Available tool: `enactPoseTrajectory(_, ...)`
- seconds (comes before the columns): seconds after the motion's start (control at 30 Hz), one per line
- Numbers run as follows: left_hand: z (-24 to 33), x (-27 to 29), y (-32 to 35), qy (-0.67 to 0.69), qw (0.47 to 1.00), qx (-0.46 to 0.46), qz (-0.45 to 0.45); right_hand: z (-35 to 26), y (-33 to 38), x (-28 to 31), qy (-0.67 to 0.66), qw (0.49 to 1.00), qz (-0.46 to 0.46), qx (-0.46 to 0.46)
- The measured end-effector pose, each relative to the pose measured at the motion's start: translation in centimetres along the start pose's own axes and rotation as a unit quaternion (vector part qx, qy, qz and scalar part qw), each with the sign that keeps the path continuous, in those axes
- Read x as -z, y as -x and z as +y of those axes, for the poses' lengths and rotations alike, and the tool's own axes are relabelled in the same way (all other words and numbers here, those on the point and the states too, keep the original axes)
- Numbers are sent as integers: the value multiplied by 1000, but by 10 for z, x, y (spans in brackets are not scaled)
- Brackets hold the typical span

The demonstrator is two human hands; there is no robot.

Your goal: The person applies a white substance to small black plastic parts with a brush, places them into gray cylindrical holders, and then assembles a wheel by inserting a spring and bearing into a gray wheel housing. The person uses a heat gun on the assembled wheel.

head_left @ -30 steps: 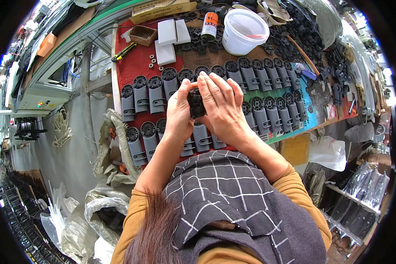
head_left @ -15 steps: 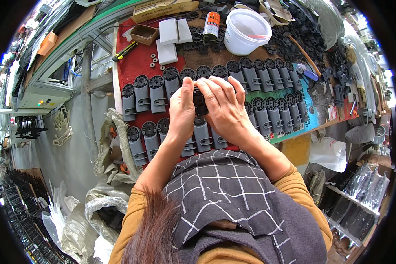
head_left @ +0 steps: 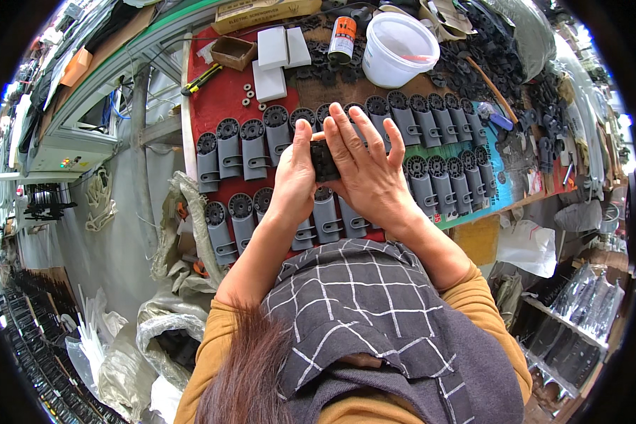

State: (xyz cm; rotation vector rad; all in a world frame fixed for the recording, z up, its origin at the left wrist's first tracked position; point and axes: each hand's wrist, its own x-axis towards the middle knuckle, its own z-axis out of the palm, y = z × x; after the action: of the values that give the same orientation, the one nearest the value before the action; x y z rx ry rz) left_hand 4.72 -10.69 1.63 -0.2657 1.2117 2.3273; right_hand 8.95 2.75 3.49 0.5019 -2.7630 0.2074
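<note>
A small black plastic part [head_left: 324, 161] with a ridged face sits between my hands above the workbench. My left hand [head_left: 295, 173] is closed on its left side, thumb pointing up. My right hand [head_left: 366, 164] lies against its right side, palm down with fingers stretched and spread. Part of the piece is hidden under the right fingers. Around and beneath my hands stand grey tubular housings with round black ends, such as the one in the back row [head_left: 253, 148] and another in the front row [head_left: 326, 215].
Behind the rows are a white bucket [head_left: 401, 53], an orange-labelled can [head_left: 342, 41], white boxes [head_left: 270, 83] and a small brown tray [head_left: 233, 54]. A yellow-black cutter knife [head_left: 202, 80] lies at the left. Loose black parts [head_left: 473, 56] pile up at the back right.
My right fingers have straightened and spread, uncovering more of the black part between my hands. The left hand keeps nearly the same place. The grey housings stay where they were.
</note>
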Motion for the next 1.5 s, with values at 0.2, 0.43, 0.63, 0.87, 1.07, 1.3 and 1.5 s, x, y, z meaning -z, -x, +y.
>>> enactPoseTrajectory(0.2, -5, 2, -11, -33, 997, -65, 0, -12, 3, -10, 96, 995, 9, 2)
enactPoseTrajectory(0.43, -13, -4, -11, -75, 989, -123, 27, -21, 6, -18, 169, 984, 23, -45)
enactPoseTrajectory(0.63, -7, -8, -9, -40, 996, -65, 47, -11, 1, -15, 39, 995, 65, -65)
enactPoseTrajectory(0.87, -13, -7, -15, -50, 993, -100, 32, -22, 4, -29, 107, 992, 54, -41)
enactPoseTrajectory(1.07, -18, -3, -21, -5, 995, -99, 2, -20, -1, -26, -17, 997, 52, -63)
enactPoseTrajectory(1.3, -3, -10, -6, 51, 999, 9, 3, 16, -9, -2, -220, 973, 70, -6)
enactPoseTrajectory(1.5, 1, -8, -5, 53, 998, -8, -25, 9, -8, -1, -82, 993, 84, -4)
